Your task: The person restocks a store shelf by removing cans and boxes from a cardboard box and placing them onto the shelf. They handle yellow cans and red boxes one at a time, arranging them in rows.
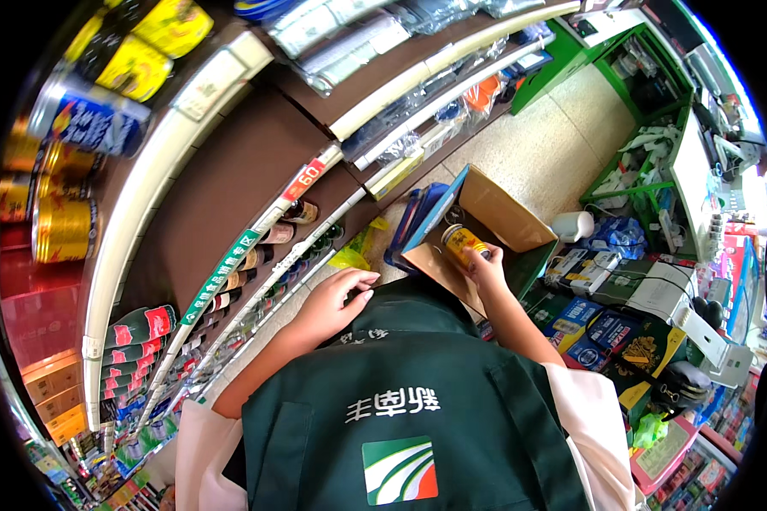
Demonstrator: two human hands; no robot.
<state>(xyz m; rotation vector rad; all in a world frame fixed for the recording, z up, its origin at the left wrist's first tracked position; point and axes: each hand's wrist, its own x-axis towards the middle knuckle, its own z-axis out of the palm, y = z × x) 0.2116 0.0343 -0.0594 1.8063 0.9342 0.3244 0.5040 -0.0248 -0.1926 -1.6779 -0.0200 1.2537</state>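
Note:
My right hand [489,271] grips a gold drink can [463,243] by its lower end. Hand and can are over the mouth of an open cardboard box [505,204] with brown inner walls. Another round can top [454,214] shows in the box, just beyond the held can; the rest of it is hidden. My left hand [342,297] holds nothing, its fingers loosely bent and apart. It hovers in front of my dark green apron [383,358], between the box and the shelves.
Left of me stand store shelves; one brown shelf board [224,172] lies beside upright gold cans [64,227] and a blue can [89,118]. Bottles [275,233] line a lower shelf. To the right are stacked cartons [575,326], a white jug [573,225] and a green bin [639,185].

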